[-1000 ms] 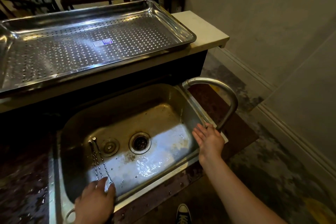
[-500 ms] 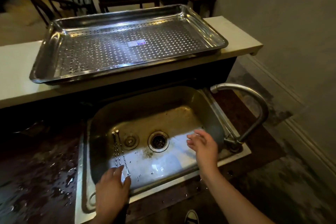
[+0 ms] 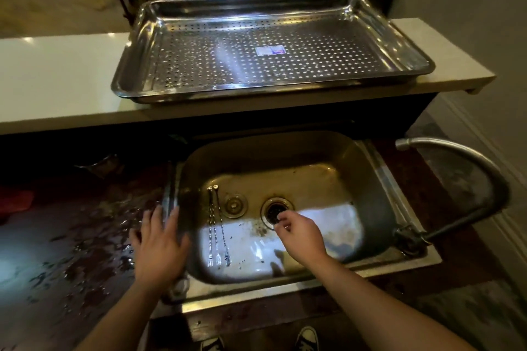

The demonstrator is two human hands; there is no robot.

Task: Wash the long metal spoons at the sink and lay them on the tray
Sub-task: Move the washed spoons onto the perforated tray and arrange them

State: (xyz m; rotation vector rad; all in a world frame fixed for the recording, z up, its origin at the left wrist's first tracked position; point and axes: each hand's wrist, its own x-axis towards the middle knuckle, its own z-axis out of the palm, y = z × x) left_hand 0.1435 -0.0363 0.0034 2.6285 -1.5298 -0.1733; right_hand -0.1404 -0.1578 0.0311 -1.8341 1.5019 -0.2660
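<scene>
Several long thin metal spoons (image 3: 218,226) lie side by side on the floor of the steel sink (image 3: 376,177), left of the drain (image 3: 275,209). My left hand (image 3: 159,245) rests flat, fingers spread, on the sink's left rim, holding nothing. My right hand (image 3: 302,235) hovers inside the basin just right of the drain, fingers loosely curled, nothing visible in them. The perforated steel tray (image 3: 413,61) sits empty on the pale ledge behind the sink.
A curved tap (image 3: 467,159) arches at the sink's right edge, no water running. A round drain plug (image 3: 235,204) lies beside the spoons. The dark counter (image 3: 71,251) on the left is wet. Chairs and a table stand beyond the pale ledge (image 3: 57,80).
My right hand came off the tap and moved left into the basin, near the drain. My left hand shifted from the sink's front edge to its left rim. The view panned left.
</scene>
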